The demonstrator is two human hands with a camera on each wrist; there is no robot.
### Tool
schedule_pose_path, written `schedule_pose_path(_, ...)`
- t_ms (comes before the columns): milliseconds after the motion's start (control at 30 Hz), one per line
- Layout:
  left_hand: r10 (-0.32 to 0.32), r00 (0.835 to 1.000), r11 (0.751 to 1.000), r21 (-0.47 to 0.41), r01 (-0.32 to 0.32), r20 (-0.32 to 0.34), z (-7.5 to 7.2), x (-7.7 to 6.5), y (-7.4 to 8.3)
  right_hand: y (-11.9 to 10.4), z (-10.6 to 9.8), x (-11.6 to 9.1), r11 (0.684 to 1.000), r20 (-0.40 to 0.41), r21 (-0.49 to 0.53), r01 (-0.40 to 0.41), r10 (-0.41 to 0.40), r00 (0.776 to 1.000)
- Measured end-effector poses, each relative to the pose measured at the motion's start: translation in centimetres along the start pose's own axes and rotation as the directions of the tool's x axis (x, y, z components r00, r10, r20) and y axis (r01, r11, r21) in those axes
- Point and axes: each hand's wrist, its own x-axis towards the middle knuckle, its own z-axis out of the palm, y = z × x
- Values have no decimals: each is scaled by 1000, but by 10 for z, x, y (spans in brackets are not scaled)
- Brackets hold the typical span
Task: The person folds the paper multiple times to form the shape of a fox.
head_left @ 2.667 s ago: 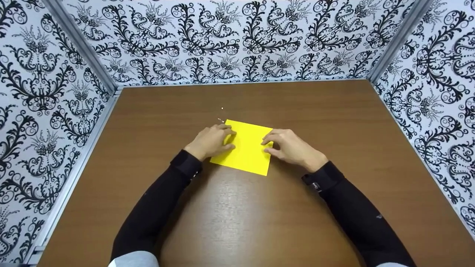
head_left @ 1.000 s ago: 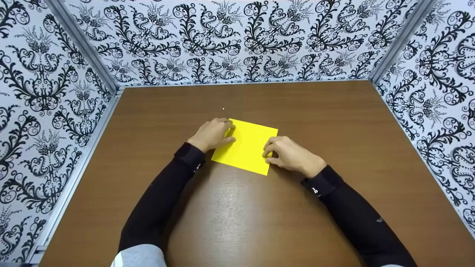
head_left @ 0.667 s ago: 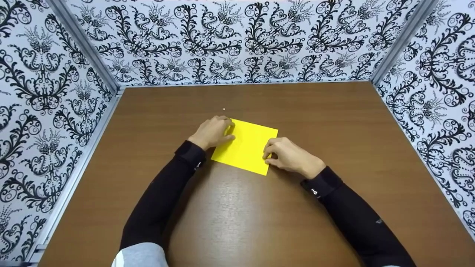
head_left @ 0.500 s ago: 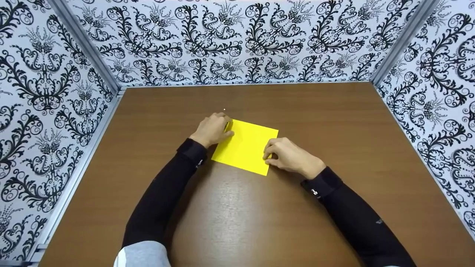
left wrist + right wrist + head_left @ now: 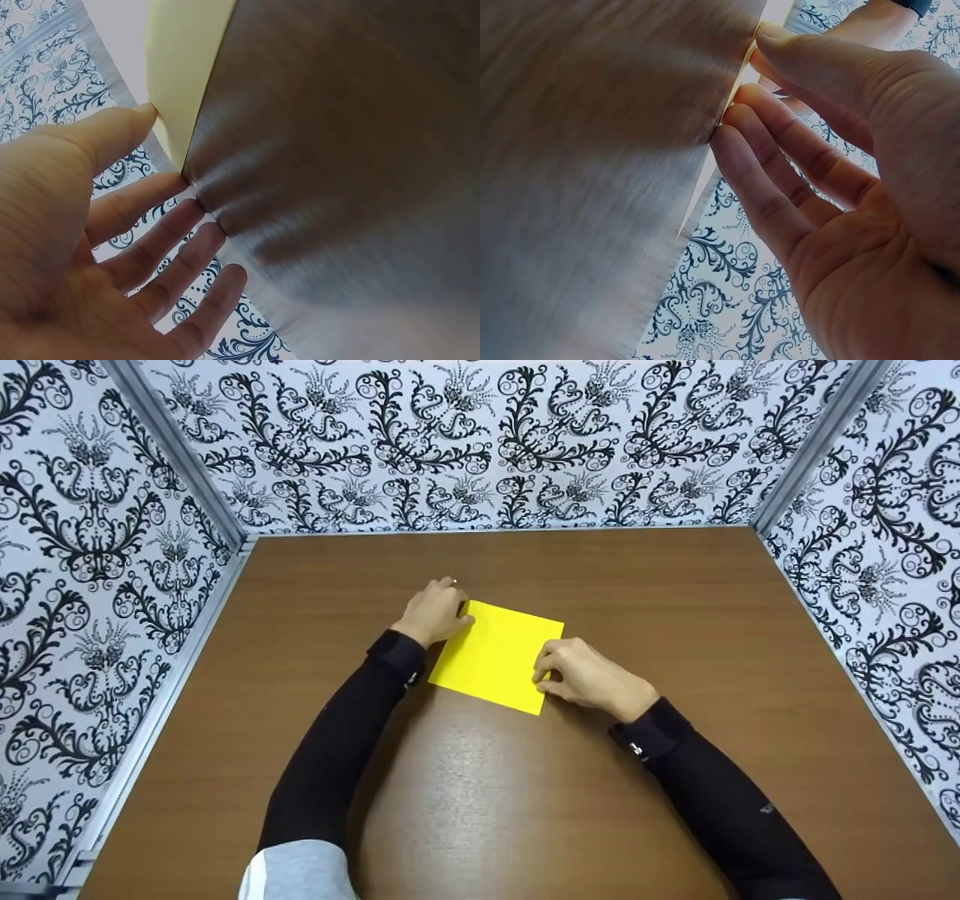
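Observation:
A square sheet of yellow paper [image 5: 499,656] lies flat on the brown table [image 5: 465,795], turned slightly askew. At its far left corner is my left hand [image 5: 433,613]. In the left wrist view the thumb of that hand [image 5: 112,217] touches the yellow paper [image 5: 176,75], the index fingertip meets the corner, and the other fingers spread onto the tabletop. My right hand [image 5: 589,675] rests on the paper's right edge with bent fingers. Seen from the right wrist, the right hand's [image 5: 817,157] thumb and fingertips press along that edge; part of the edge is hidden behind them.
Patterned black-and-white panels [image 5: 495,442] enclose the table at the back and both sides. Grey metal posts [image 5: 176,450] stand at the corners. A tiny white speck [image 5: 454,581] shows beside the left fingertips.
My left hand has slid away from me along the paper's left edge to the far corner. The right hand came slightly nearer, then held still. The paper has shifted a little to the right.

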Motion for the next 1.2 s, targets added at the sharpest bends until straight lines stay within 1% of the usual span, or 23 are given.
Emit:
schedule_pose_path(267,-24,1000,998,-57,24,-6,-1,-2,0,-1,-1,2,1000,5,-2,-6,6,1000)
schedule_pose_path(467,-26,999,994,-108,23,-29,-2,-3,1,-1,-1,2,1000,3,-6,-3,3,1000)
schedule_pose_path(633,-26,999,991,-132,21,-32,-2,-3,2,-1,-1,1,1000,6,5,-15,15,1000)
schedule_pose_path(767,-55,998,990,-133,52,-19,-2,-1,1,-1,-1,0,1000,5,5,-13,13,1000)
schedule_pose_path(867,-75,997,991,-108,75,0,1,2,-1,-1,-1,0,1000,4,3,-12,12,1000)
schedule_pose_path(1033,-81,996,994,-73,83,24,3,3,-2,0,0,-1,1000,6,5,-22,22,1000)
schedule_pose_path(1200,-93,995,992,-87,95,32,0,3,0,0,0,-1,1000,-5,5,-18,18,1000)
